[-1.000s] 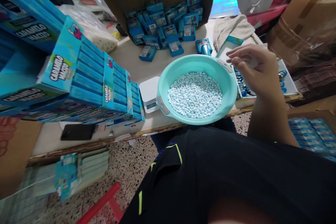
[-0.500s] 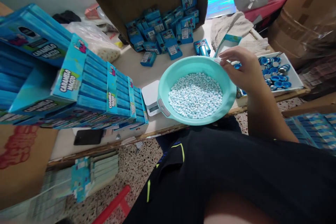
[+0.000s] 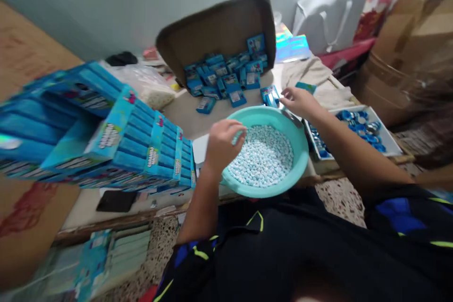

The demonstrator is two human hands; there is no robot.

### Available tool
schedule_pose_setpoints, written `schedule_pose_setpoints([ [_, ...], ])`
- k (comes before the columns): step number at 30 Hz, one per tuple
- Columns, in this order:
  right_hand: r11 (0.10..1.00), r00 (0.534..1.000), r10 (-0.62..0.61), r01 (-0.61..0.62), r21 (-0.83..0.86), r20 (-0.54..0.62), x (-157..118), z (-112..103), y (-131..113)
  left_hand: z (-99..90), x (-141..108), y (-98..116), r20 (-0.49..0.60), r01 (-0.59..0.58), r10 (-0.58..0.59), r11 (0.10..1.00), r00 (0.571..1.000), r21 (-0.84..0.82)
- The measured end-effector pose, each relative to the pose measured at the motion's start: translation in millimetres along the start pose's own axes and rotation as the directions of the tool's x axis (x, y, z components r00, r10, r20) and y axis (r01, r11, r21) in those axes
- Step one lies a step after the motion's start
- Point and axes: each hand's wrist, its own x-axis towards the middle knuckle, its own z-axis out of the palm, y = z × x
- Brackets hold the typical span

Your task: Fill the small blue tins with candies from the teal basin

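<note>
A turquoise bowl [image 3: 302,163] holds many small pale blue and white candies [image 3: 264,158]. My left hand [image 3: 223,144] hovers over the bowl's left rim, fingers curved, with a gap between thumb and forefinger and nothing seen in it. Beyond the far rim, my right hand [image 3: 300,103] has its fingers bent together at the right edge of a small blue box [image 3: 269,96]; what lies between the fingertips is too blurred to make out. A metal scoop-like piece [image 3: 293,118] rests at the bowl's right rim, below the right hand. Part of a white scale [image 3: 200,148] shows left of the bowl.
Stacked blue candy cartons [image 3: 136,146] rise at the left. An open cardboard box [image 3: 219,28] at the back holds several small blue boxes. To the right stands a white tray [image 3: 384,127] of blue caps. A phone [image 3: 116,201] lies near the table's front edge.
My left hand has come into view over the bowl's left side. My right hand has left the bowl's rim and moved left to the small blue box. The camera view has tilted upward.
</note>
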Motion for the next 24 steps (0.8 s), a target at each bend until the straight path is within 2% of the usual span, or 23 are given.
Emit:
schedule_pose_setpoints([
  [2,0.993,0.987,0.098,-0.087,-0.085,0.125,25,21,-16,9.5,-3,-3,0.183,0.058,-0.034,0.99,0.982,-0.128],
  [3,0.984,0.972,0.153,-0.135,-0.113,0.18,35,30,-22,13.7,-6,-5,0.292,0.126,-0.064,0.972,0.954,-0.2],
  [4,0.979,0.957,0.187,-0.162,-0.126,0.221,44,39,-28,17.0,-9,-7,0.327,0.17,-0.093,0.961,0.941,-0.216],
  [6,0.976,0.941,0.206,-0.179,-0.123,0.27,58,52,-34,20.0,-15,-12,0.317,0.241,-0.164,0.945,0.934,-0.222],
  [8,0.978,0.94,0.199,-0.174,-0.113,0.277,65,58,-35,19.6,-18,-15,0.249,0.288,-0.23,0.93,0.941,-0.228],
  [10,0.976,0.943,0.21,-0.187,-0.111,0.257,66,57,-33,19.0,-20,-17,0.202,0.343,-0.297,0.904,0.933,-0.257],
  [13,0.971,0.958,0.231,-0.215,-0.105,0.171,57,44,-33,21.4,-21,-23,0.131,0.423,-0.403,0.856,0.906,-0.297],
  [15,0.988,0.987,0.153,-0.151,-0.042,0.055,46,32,-40,24.5,-21,-29,0.084,0.448,-0.446,0.833,0.891,-0.326],
  [16,0.998,0.997,0.07,-0.069,0.013,-0.013,37,27,-46,25.8,-21,-32,0.059,0.448,-0.458,0.823,0.887,-0.349],
  [18,0.975,0.982,-0.142,0.16,0.153,-0.123,14,22,-63,27.3,-17,-37,-0.001,0.419,-0.466,0.796,0.885,-0.437],
  [19,0.937,0.962,-0.235,0.262,0.231,-0.137,0,23,-73,27.3,-14,-40,-0.026,0.387,-0.459,0.777,0.888,-0.496],
  [20,0.89,0.945,-0.309,0.327,0.317,-0.107,-14,26,-83,26.9,-10,-42,-0.037,0.346,-0.441,0.752,0.897,-0.561],
  [22,0.803,0.904,-0.427,0.367,0.47,0.023,-38,36,-101,25.6,-1,-47,-0.005,0.266,-0.361,0.696,0.933,-0.667],
  [24,0.785,0.879,-0.464,0.35,0.511,0.111,-53,48,-110,25.0,7,-52,0.056,0.237,-0.28,0.669,0.958,-0.704],
])
